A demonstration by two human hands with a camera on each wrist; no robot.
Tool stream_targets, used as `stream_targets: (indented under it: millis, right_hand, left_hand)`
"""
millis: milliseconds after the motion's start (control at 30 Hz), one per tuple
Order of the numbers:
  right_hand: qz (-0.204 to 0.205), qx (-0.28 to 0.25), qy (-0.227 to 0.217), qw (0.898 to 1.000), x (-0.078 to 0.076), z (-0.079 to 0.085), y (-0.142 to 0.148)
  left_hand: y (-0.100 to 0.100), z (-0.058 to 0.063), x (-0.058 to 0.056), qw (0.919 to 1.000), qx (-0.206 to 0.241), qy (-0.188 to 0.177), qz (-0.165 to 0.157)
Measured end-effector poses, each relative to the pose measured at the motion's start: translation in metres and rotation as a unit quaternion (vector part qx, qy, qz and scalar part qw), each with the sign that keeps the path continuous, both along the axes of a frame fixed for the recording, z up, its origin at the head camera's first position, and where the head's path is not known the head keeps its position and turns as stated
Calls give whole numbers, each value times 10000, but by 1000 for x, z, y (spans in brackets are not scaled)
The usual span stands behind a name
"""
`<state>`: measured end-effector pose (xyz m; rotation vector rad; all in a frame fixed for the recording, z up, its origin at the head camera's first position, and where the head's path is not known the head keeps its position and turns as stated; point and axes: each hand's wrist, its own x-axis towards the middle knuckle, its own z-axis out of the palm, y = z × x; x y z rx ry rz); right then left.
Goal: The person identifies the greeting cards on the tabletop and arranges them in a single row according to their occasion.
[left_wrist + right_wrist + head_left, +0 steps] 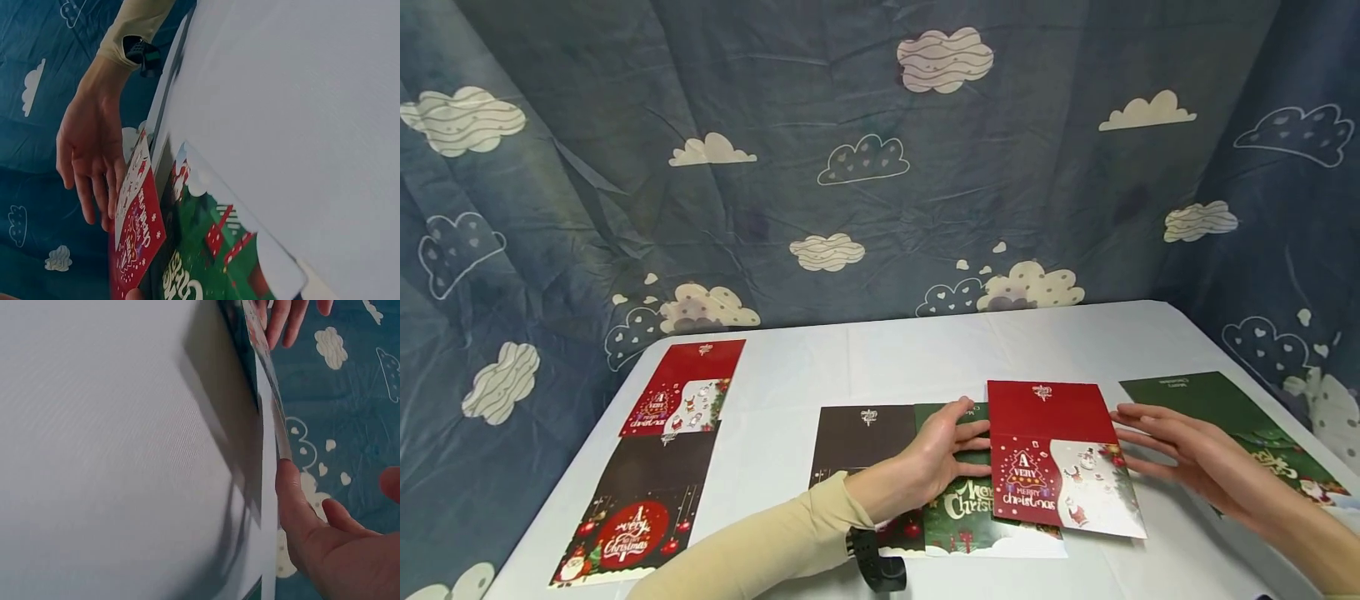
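A red Christmas card with a white snowman panel is held up between my two hands, raised and tilted a little above the table. My left hand touches its left edge with straight, spread fingers. My right hand has extended fingers at the opposite edge; in the right wrist view a fingertip meets the card's thin side. Beneath the red card lies a green Christmas card, partly covered. A dark brown card lies left of it, partly behind my left forearm.
On the table's left side, another red card overlaps the top of a brown card. A second green card lies at the right, partly behind my right hand. The white table backs onto a cloud-patterned curtain.
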<state>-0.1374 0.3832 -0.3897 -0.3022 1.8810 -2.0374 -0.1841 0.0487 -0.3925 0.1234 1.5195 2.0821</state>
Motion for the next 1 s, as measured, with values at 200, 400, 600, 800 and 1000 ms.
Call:
stream_targets:
  millis: [200, 400, 600, 800, 1000]
  right_hand:
    - [93, -64, 242, 9996, -3, 3, -15]
    - [-5, -174, 201, 9996, -9, 9, -32]
    - [-71, -529, 125, 9985, -19, 12, -52]
    - [53, -776, 210, 9967, -25, 16, -70]
    - [-83, -441, 207, 9988, -32, 19, -92]
  left_hand:
    - [-14, 5, -8, 10000, -67, 50, -1]
    - [-30, 11, -14, 9998, -81, 147, -51]
    - [-49, 19, -22, 9996, -157, 239, -6]
    - [-68, 21, -26, 9989, -347, 320, 36]
    - [-86, 21, -30, 9980, -453, 435, 58]
